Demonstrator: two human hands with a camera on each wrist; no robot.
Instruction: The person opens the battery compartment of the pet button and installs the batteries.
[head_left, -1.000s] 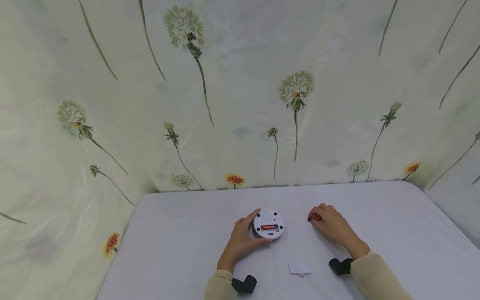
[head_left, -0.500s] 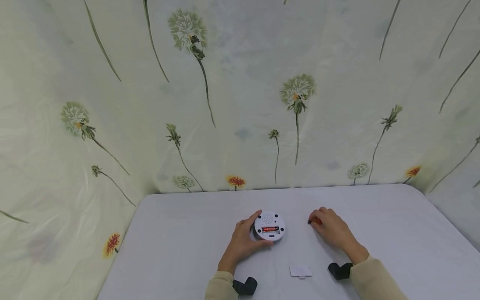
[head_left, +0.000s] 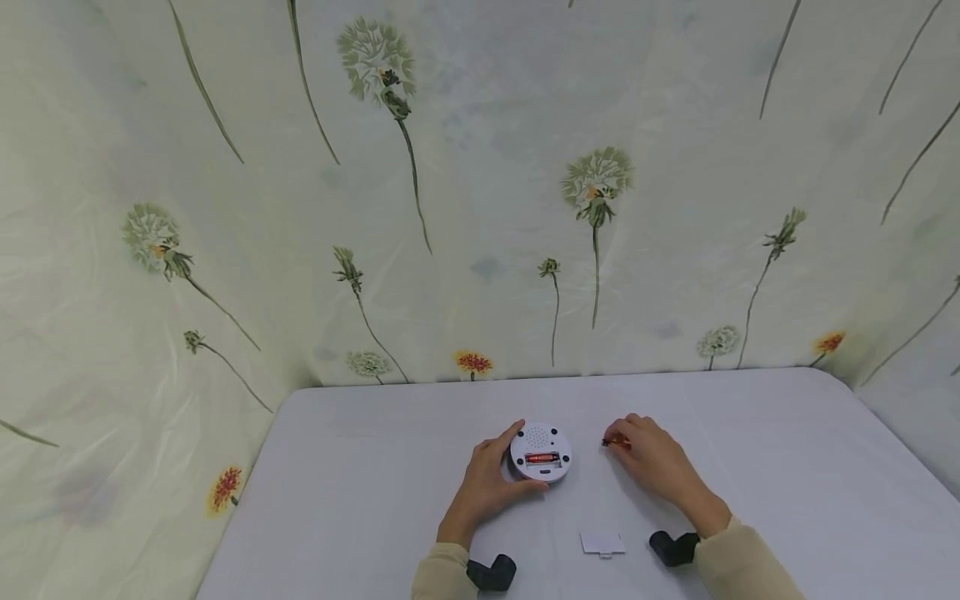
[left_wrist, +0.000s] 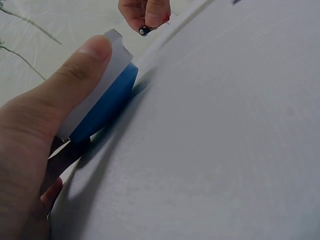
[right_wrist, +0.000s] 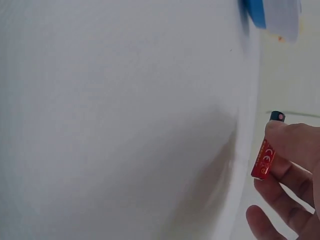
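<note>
Left hand (head_left: 483,486) clasps round white-and-blue device (head_left: 535,434), fingers gripping rim; right hand (head_left: 654,460), just right of device, pinches red battery (right_wrist: 263,161). Best, likely: steady device, check polarity, leave battery ends uncovered.

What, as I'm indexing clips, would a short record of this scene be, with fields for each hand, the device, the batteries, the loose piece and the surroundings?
Left hand: grips the device's edge
Right hand: pinches a red battery with a dark end, held off the tablecloth
Device: round, white face up, blue side toward the tablecloth
Compartment: uncovered, one red-wrapped battery visible inside
Loose piece: white, flat, lying apart from the device
Surface: white tablecloth
Backdrop: pale, dandelion print
</note>
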